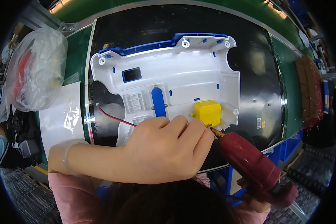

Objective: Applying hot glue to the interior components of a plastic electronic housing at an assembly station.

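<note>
Black surface is carrying the shell; right fingers are gripping the glue gun, best kept steady at the yellow box; left fingers, curled, are hiding any hold.

The one view looks steeply down from head height, close above the left hand, which sits large near the lower middle, with the right hand off to its right. It faces forward over the tabletop beyond the hands, and its wide, edge-bending sweep takes in floor on either side of them.
</note>
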{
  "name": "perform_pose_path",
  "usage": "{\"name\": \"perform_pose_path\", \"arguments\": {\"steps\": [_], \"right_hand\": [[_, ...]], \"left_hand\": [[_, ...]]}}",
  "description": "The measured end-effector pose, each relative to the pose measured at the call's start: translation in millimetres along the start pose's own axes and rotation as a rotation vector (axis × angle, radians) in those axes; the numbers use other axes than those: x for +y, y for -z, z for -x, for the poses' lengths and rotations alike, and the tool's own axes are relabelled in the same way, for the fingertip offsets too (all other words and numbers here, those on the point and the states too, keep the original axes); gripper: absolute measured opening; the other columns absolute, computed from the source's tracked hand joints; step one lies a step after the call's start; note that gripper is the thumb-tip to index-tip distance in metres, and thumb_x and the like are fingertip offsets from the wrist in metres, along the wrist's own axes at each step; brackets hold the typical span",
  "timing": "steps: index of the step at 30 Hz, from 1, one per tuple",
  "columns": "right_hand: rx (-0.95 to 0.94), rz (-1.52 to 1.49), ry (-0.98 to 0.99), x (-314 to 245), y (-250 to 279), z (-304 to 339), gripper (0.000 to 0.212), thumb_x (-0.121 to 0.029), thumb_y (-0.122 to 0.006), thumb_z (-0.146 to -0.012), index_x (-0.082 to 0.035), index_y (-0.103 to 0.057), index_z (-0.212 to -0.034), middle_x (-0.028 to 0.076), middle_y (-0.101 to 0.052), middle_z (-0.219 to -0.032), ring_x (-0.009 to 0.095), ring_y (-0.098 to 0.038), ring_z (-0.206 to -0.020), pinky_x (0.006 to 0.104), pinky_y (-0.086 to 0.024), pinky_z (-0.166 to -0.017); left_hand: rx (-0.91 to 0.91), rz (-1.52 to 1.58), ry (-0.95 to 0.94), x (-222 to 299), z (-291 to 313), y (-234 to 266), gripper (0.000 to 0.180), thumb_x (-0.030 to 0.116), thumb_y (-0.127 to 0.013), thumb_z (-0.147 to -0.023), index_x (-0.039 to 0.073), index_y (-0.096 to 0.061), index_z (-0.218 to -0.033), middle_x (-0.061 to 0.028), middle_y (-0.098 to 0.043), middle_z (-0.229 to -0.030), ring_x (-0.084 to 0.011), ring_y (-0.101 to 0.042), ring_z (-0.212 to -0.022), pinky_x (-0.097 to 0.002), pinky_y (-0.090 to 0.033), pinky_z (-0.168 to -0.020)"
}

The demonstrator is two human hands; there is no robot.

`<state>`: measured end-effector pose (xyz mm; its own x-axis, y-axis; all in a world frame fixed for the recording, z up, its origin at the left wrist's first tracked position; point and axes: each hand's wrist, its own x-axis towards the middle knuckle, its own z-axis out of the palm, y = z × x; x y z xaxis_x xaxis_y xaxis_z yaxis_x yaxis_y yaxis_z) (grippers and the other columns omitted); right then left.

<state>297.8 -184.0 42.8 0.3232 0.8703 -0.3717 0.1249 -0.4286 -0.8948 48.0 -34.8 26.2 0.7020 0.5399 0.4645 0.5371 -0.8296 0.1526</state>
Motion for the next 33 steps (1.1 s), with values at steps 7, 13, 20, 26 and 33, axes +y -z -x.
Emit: {"name": "perform_pose_path", "arguments": {"steps": [7, 13, 20, 26, 33], "right_hand": [[0.264, -0.104, -0.092, -16.0, -32.4, 2.3, 0.069, -0.008, -0.051, -0.030, 0.007, -0.052, -0.097, 0.017, -0.059, -0.074, 0.028, -0.057, -0.069, 0.0340, -0.046, -0.065], [-0.061, 0.161, 0.047, -33.1, -22.0, -17.9, 0.060, -0.009, -0.056, -0.039, 0.004, -0.053, -0.098, 0.014, -0.060, -0.076, 0.024, -0.058, -0.071, 0.0317, -0.046, -0.065], [-0.199, 0.282, 0.113, -37.8, -19.7, -20.5, 0.055, -0.010, -0.059, -0.045, 0.002, -0.054, -0.098, 0.013, -0.061, -0.078, 0.023, -0.058, -0.072, 0.0306, -0.046, -0.066], [0.196, 0.041, -0.071, -17.4, -28.9, 3.9, 0.069, -0.009, -0.051, -0.031, 0.007, -0.052, -0.098, 0.017, -0.060, -0.075, 0.027, -0.057, -0.068, 0.0316, -0.046, -0.065], [-0.185, 0.224, 0.189, -12.0, -11.4, -6.2, 0.064, -0.007, -0.052, -0.031, 0.008, -0.052, -0.093, 0.018, -0.059, -0.076, 0.028, -0.057, -0.070, 0.0327, -0.045, -0.067]], "left_hand": [[-0.022, -0.001, -0.006, 1.4, 0.2, 1.8, 0.014, 0.005, -0.060, -0.061, -0.001, -0.059, -0.074, -0.0036, -0.049, -0.059, -0.0098, -0.048, -0.045, -0.0179, -0.034, -0.036], [-0.037, -0.015, -0.004, -0.6, 3.6, 5.5, 0.015, 0.005, -0.060, -0.060, 0.000, -0.059, -0.074, -0.0035, -0.048, -0.060, -0.0093, -0.047, -0.046, -0.0172, -0.032, -0.037], [-0.057, -0.040, -0.014, 2.6, -0.4, 6.4, 0.017, 0.005, -0.061, -0.057, 0.001, -0.059, -0.074, -0.0037, -0.047, -0.062, -0.0115, -0.047, -0.051, -0.0184, -0.033, -0.040], [-0.067, -0.044, -0.003, 1.6, 2.3, 6.5, 0.018, 0.004, -0.060, -0.057, 0.000, -0.059, -0.074, -0.0059, -0.050, -0.066, -0.0139, -0.050, -0.055, -0.0209, -0.036, -0.044], [-0.108, -0.032, 0.025, -0.3, 4.0, 9.0, 0.017, 0.004, -0.060, -0.059, 0.000, -0.059, -0.075, -0.0073, -0.052, -0.069, -0.0156, -0.052, -0.058, -0.0220, -0.039, -0.047]]}}
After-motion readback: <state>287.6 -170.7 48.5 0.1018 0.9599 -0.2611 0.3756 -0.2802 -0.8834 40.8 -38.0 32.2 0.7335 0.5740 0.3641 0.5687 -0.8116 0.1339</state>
